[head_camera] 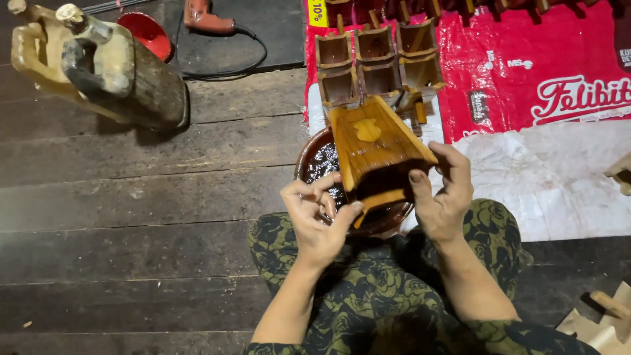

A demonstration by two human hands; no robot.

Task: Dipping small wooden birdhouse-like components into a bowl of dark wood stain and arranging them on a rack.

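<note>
1. Hands sit at the centre of the frame: the right hand [442, 197] grips the right side of a glossy brown, tapered wooden box [376, 148], thumb on its near edge; the left hand [317, 217] is curled at the box's lower left corner, fingertips pressing on or beside a narrow wooden strip there. Whether it holds a brush or cloth cannot be told.
2. The box is tilted up over a round brown bowl of dark liquid [315, 161], just above the person's lap.
3. Its upper face already shines as if coated, so by appearance the finishing of this piece is well along; the lower edge seems to be the part in hand.
4. Just beyond it, in the upper middle, six similar small wooden boxes [374, 62] stand in rows on a red and white plastic sheet [545, 131].
5. Pale bare wooden pieces [608, 319] lie at lower right, seemingly untreated.
6. A drill with a red body [207, 20] lies on the dark plank floor [131, 217], upper left.
</note>
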